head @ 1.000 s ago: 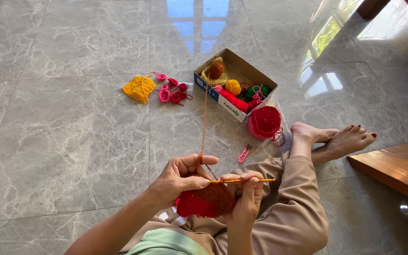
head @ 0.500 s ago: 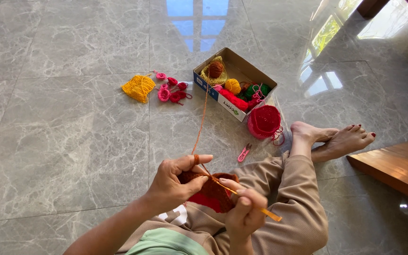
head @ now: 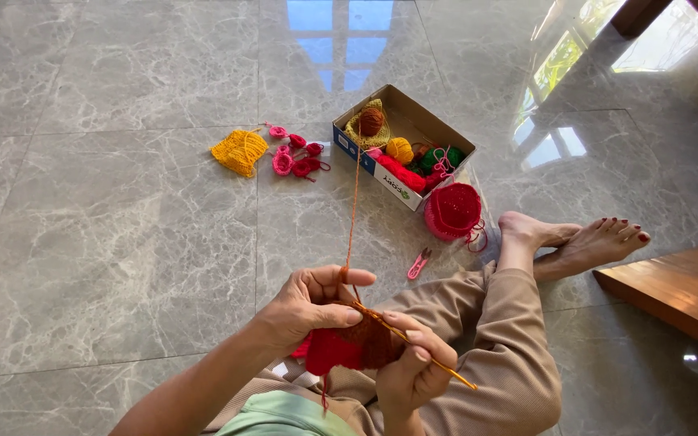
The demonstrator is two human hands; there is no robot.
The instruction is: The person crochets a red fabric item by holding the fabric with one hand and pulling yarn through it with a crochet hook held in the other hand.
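Person is seated on the floor [head: 123, 242], crocheting. Left hand [head: 310, 305] is closed, pinching the brown yarn strand [head: 354, 202] and the top edge of the red crochet piece [head: 347, 349], which sits in the lap between both hands. Right hand [head: 410, 373] is closed around the crochet hook [head: 414, 345]. Since a second ago the hook has swung from level to slanting down to the right, its tip now entering the piece beside the left thumb; judged a new stitch in progress. The strand runs up to the cardboard box [head: 349, 144] of yarn balls.
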